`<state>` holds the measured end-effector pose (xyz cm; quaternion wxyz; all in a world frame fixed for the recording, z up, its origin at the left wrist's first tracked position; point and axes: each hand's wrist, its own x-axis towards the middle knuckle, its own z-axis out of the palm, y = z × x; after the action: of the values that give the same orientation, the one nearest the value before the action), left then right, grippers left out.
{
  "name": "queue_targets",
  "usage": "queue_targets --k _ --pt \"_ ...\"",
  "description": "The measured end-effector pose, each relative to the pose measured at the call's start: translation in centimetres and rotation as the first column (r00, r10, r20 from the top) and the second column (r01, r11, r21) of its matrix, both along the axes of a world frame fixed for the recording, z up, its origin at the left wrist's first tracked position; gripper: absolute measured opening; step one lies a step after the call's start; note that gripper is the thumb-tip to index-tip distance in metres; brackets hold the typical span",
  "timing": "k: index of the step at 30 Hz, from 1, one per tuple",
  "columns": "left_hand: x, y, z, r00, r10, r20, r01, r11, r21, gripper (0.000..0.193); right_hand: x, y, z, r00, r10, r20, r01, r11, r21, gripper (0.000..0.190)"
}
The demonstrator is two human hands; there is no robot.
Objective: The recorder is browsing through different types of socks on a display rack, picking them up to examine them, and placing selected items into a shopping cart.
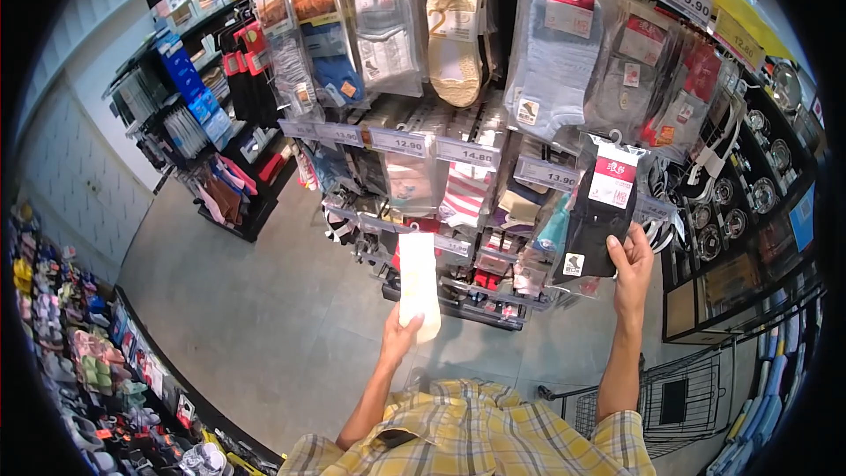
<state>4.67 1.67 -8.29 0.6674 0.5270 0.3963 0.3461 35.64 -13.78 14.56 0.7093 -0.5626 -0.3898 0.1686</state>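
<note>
Between the thumb and fingers of my left hand is the lower end of a pale, overexposed sock pack with a small hook at its top. My right hand grips the lower right edge of a clear pack of black socks, which has a red and white label and a plastic hanger hook. Both packs are held up before the sock display. Just above the black pack hangs a packet of light blue socks. A pack of cream and yellow socks hangs higher up, above the pale one.
Price rails cross the rack, with pink-striped socks below. A wire shopping cart stands at lower right. Shelves of shoes line the left. Metal cookware hangs at right. Another display stand is at upper left.
</note>
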Motion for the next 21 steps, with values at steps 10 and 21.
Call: queue_targets --k 10,21 --pt "-2.4 2.2 4.5 0.998 0.019 0.056 -0.02 1.0 0.004 0.039 -3.2 1.5 -2.3 0.999 -0.004 -0.039 0.003 1.0 -0.021 0.027" --pt "-4.8 5.3 6.5 0.995 -0.049 0.084 0.046 0.998 0.039 0.04 -8.6 5.3 -5.1 0.98 0.073 -0.184 -0.077 0.997 -0.017 0.026"
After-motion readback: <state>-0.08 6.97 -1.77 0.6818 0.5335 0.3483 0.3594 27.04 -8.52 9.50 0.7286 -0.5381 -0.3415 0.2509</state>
